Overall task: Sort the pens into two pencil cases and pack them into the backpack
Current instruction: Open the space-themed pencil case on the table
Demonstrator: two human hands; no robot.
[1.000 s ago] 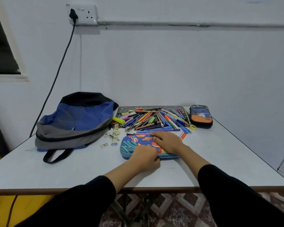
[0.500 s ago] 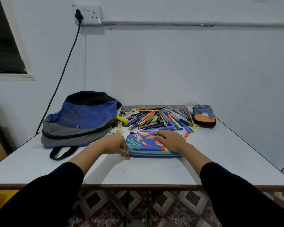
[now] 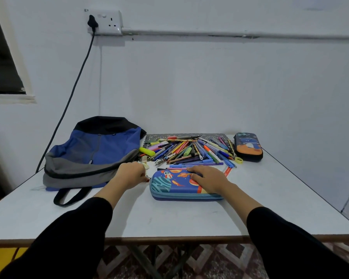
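Near case (image 3: pixel 175 188): lying flat on table (image 3: pixel 169 218), front centre; showing blue top, planets, rocket.
Left hand (image 3: pixel 132 175): pinching zipper pull (image 3: pixel 148 179) at case's left end.
Right hand (image 3: pixel 209 178): pressing case top, fingers lying flat.

Long black sleeves (image 3: pixel 73 234) (both arms)

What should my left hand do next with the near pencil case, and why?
Probably draw the zipper pull along the edge of the near case to open it. The left hand seems to pinch the pull at the case's left end, the right hand presses flat on top, and the pens lie loose behind.
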